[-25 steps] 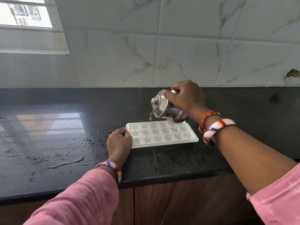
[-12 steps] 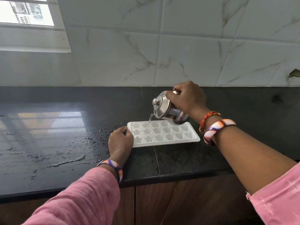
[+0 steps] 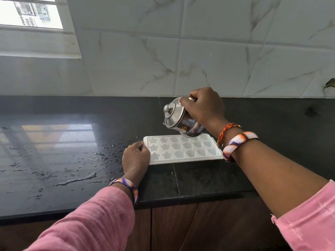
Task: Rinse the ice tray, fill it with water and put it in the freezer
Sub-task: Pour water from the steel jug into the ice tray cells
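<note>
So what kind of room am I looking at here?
Most likely a home kitchen: a black stone countertop with wooden cabinet doors below, a marble-look tiled wall behind, and a white ice tray being filled from a steel pot.

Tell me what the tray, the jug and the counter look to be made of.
Tray: white, slightly translucent plastic or silicone by its soft matte moulded star and heart cells. Jug: polished metal, likely stainless steel, by its mirror-like reflections. Counter: polished dark stone, probably granite, glossy enough to reflect the window.
</note>
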The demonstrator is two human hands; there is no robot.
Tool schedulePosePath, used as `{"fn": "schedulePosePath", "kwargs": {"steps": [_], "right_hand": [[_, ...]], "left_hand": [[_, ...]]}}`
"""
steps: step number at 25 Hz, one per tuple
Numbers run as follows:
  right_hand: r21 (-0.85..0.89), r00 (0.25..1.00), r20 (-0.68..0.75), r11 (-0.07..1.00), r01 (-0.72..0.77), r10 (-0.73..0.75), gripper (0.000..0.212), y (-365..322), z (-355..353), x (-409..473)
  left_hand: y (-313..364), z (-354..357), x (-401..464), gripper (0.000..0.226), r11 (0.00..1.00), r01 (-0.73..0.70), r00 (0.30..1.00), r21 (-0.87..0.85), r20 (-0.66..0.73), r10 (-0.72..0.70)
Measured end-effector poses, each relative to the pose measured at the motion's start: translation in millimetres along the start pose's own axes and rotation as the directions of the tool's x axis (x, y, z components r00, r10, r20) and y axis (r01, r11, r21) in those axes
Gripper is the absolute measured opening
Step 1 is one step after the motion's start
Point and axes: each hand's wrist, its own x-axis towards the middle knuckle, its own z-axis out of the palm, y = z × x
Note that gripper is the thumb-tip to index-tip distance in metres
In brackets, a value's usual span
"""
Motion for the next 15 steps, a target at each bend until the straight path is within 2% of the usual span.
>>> {"fn": "schedulePosePath", "kwargs": {"steps": [3,10,12,15], "right_hand": [[-0.091,0.997,0.012,0.993,0.073,-0.072,0.051,-7.2,1.2,-1.2],[-0.126,0.979,0.039,0.971,0.205,-0.202,0.047,-12.2,1.4,-1.5],[-0.123,0.974,0.043,0.967,0.224,-0.221,0.038,-12.6,1.6,-1.4],[-0.133,0.98,0.047,0.971,0.197,-0.193,0.042,-11.3,2.8,-1.4]], "left_hand": [[0.4,0.1,-0.3,0.026,1.0,0.001,1.0,-0.003,0.001,-0.001],[1.7,-0.4,0.0,0.028,1.0,0.007,1.0,0.006,-0.005,-0.007],[1.5,-0.3,0.0,0.027,1.0,0.009,1.0,0.008,-0.008,-0.009],[0.6,0.1,-0.2,0.026,1.0,0.012,1.0,0.008,-0.004,-0.012]]}}
